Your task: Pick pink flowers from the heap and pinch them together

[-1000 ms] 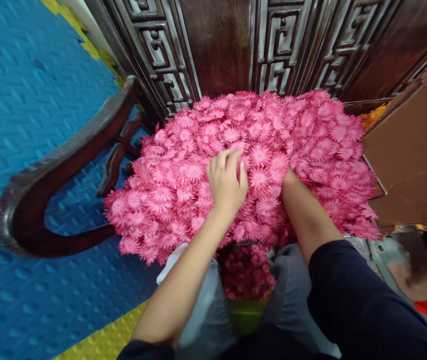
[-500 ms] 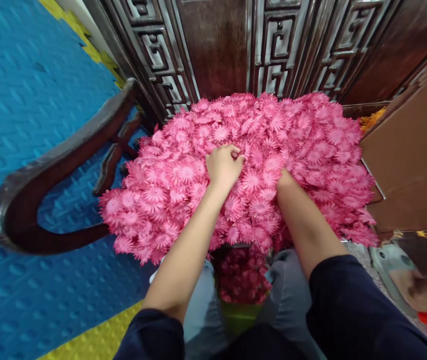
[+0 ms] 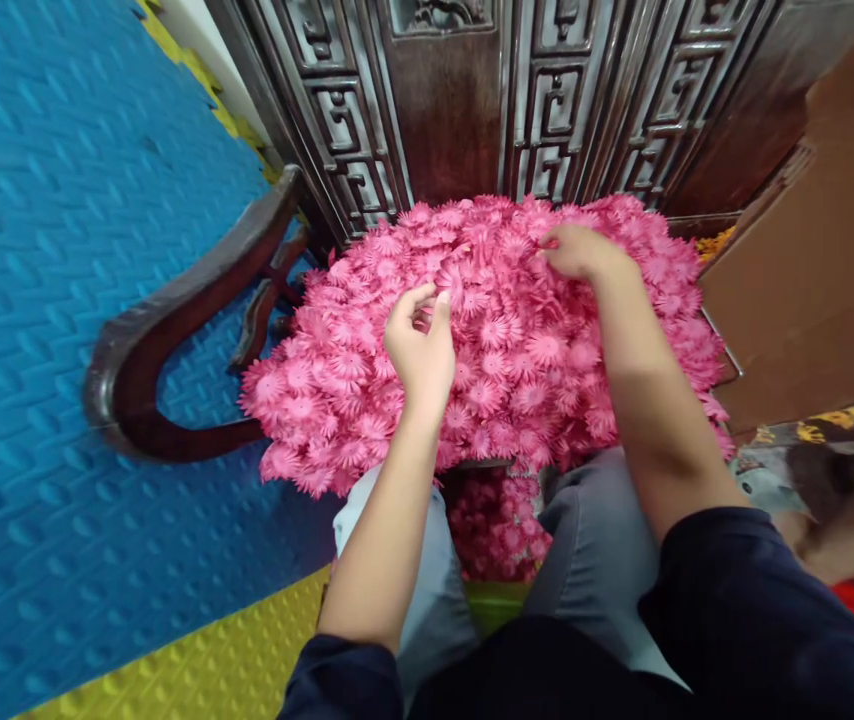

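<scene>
Pink flowers are filling the centre of the frame in a broad heap; the left hand is sitting over the heap's middle, just left of centre, its back facing the viewer, its forearm sloping up from the bottom edge; its fingers are curling inward, thumb and index tips lying close together beside a petal, though whether they are gripping it I cannot tell; the right hand is hanging over the upper part of the heap, right of centre, its wrist bending so that the fingers are pointing left; these are curving down towards the blooms, and I cannot tell whether they are holding any; jeans are showing below the heap; a box is standing at the right; dark panels are rising along the top; a curved armrest is lying left of the heap, over a blue mat.
</scene>
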`<action>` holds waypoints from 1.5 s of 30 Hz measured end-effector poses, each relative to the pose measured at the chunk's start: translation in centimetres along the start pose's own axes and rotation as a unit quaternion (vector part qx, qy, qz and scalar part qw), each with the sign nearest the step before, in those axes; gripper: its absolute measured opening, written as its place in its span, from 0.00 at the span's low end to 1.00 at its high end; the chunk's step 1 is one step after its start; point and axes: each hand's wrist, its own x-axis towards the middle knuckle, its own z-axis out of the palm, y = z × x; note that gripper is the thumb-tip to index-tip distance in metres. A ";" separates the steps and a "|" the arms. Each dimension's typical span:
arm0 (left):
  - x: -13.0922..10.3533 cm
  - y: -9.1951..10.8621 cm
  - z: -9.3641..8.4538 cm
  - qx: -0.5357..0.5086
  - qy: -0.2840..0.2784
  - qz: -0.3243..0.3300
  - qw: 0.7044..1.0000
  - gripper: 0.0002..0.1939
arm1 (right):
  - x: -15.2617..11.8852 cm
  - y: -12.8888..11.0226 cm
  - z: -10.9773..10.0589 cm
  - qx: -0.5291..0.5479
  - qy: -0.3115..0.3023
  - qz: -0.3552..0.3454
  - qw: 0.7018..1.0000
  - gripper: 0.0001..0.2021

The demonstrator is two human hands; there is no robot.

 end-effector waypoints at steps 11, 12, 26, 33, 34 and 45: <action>-4.9 -0.3 -1.3 0.030 -0.046 0.149 0.987 0.04 | -13.4 -9.0 2.4 0.489 -0.105 0.060 0.864 0.22; -5.1 -0.4 -1.1 0.038 -0.060 0.154 0.985 0.04 | -14.1 -9.1 3.1 0.521 -0.091 0.069 0.846 0.23; -5.7 -1.1 0.0 0.132 -0.181 0.115 0.968 0.18 | -15.3 -6.7 2.3 0.605 -0.107 0.174 0.770 0.20; -6.2 0.1 -0.6 0.132 -0.112 0.143 0.974 0.12 | -15.5 -6.4 2.2 0.615 -0.098 0.179 0.762 0.17; -6.3 0.3 -0.6 0.115 -0.117 0.145 0.976 0.11 | -15.5 -6.4 2.3 0.622 -0.100 0.178 0.756 0.18; -5.3 -0.8 0.0 -0.161 -0.208 -0.057 0.963 0.08 | -15.7 -6.9 2.0 0.618 -0.127 0.167 0.758 0.22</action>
